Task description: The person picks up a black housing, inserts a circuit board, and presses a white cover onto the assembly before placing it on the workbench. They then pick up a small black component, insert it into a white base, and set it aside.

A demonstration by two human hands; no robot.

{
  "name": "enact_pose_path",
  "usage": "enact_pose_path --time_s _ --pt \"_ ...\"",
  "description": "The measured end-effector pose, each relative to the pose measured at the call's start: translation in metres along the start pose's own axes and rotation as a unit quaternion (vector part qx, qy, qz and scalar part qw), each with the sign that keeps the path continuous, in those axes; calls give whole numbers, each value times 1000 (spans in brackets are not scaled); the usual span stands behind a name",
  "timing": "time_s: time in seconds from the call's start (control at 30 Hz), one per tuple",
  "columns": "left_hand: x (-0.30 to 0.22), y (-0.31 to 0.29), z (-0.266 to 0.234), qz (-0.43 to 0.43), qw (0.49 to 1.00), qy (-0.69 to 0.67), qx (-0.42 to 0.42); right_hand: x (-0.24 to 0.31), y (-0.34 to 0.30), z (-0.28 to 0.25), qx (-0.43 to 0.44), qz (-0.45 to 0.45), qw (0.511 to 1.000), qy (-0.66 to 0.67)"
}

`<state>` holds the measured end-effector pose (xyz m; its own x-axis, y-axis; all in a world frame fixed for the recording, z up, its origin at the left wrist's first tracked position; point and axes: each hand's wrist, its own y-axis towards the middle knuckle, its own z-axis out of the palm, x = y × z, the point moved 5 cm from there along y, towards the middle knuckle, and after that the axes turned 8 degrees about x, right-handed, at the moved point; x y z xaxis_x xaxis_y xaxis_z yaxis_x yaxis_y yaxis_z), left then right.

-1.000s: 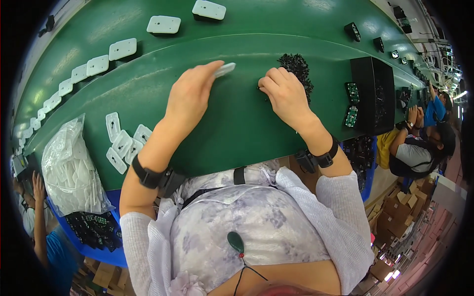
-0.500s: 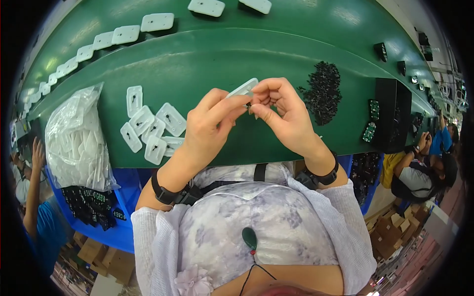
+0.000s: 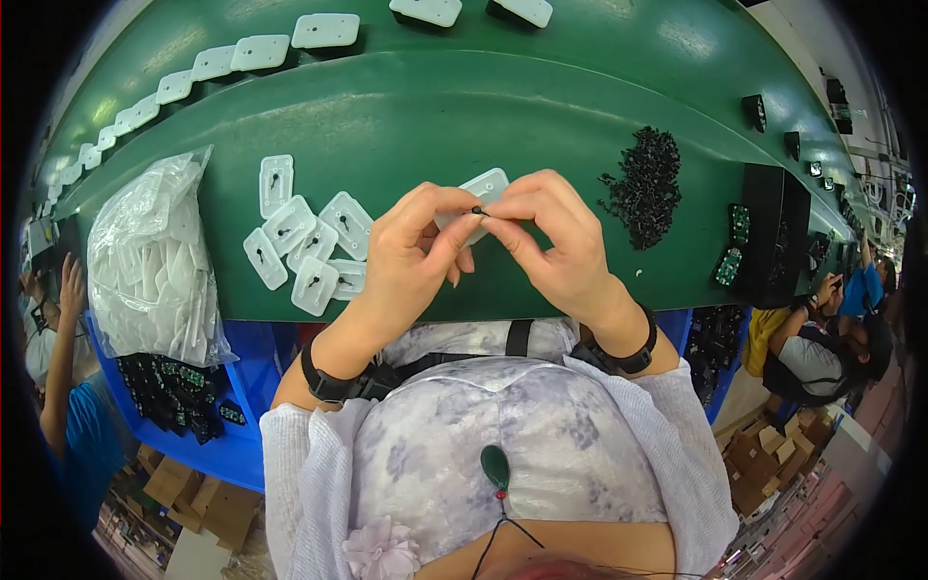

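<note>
Over the middle of the bench, my left hand (image 3: 418, 240) and my right hand (image 3: 553, 230) meet fingertip to fingertip. Thumbs and forefingers of both pinch a small black part (image 3: 478, 211). Just behind the fingers is a white plastic cover (image 3: 488, 182), partly hidden by them; I cannot tell whether the left fingers also support it. Left of my left hand lie several similar white covers (image 3: 290, 224), each with a small black part in it. A heap of small black parts (image 3: 646, 188) lies to the right of my right hand.
A clear bag of white pieces (image 3: 150, 266) stands at the left. Blue bins (image 3: 246, 387) sit below the bench edge. A black box (image 3: 773, 232) with green circuit boards (image 3: 739, 222) is at right. White covers (image 3: 326, 31) line the far strip. Other people work at both sides.
Both hands have drawn closer together, fingertips now meeting at the small black part. The white cover, earlier tilted up at the left fingers, now shows more of its face behind them.
</note>
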<state>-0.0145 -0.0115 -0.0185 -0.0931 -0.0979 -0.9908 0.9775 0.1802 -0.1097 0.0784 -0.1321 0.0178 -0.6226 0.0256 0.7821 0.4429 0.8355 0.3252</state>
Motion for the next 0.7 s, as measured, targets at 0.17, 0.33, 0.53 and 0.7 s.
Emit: enact_pose_path --time_s 0.17,0.33,0.53,0.7 --pt "1 1 3 1 985 -167 -44 -2 2 -2 -3 41 999 16" --pt "18 -2 -3 -70 977 -200 -22 -7 2 2 14 85 995 47" --pt "19 -3 -1 -82 979 -186 -17 -10 3 5 29 68 996 44" --pt "15 -3 0 -34 984 -172 -36 -8 7 5 23 86 996 -8"
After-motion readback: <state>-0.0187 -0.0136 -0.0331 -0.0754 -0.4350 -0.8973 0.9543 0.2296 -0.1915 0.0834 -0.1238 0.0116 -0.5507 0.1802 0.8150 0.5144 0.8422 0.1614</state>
